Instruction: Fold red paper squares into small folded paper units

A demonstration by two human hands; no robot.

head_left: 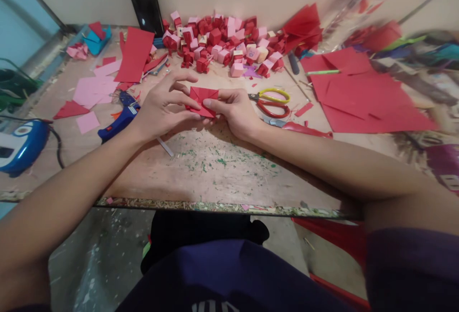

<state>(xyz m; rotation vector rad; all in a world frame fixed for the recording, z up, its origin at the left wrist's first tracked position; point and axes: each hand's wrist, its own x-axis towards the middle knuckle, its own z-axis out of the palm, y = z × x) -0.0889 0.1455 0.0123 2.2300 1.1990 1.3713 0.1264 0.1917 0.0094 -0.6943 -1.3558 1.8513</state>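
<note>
A small folded red paper (pixel 201 94), with crease lines across its face, is held just above the table in front of me. My right hand (pixel 236 113) grips its right side, the thumb pressed on top and the fingers partly hidden behind it. At the left and lower edge, my left hand (pixel 159 106) holds the same paper between fingertips and thumb, its upper finger raised and curved. Just right of my right hand lie scissors (pixel 274 103) with yellow and red handles, beside a red-handled tool (pixel 304 129). A blue glue gun (pixel 120 121) rests left of my left wrist.
Many red and pink paper cubes (pixel 215 37) are heaped against the wall. Red sheets (pixel 366 99) lie at right, pink paper pieces (pixel 93 89) at left. A blue-and-white device (pixel 27 144) with a cord sits far left. Green scraps dot the table (pixel 229 187) near its front edge.
</note>
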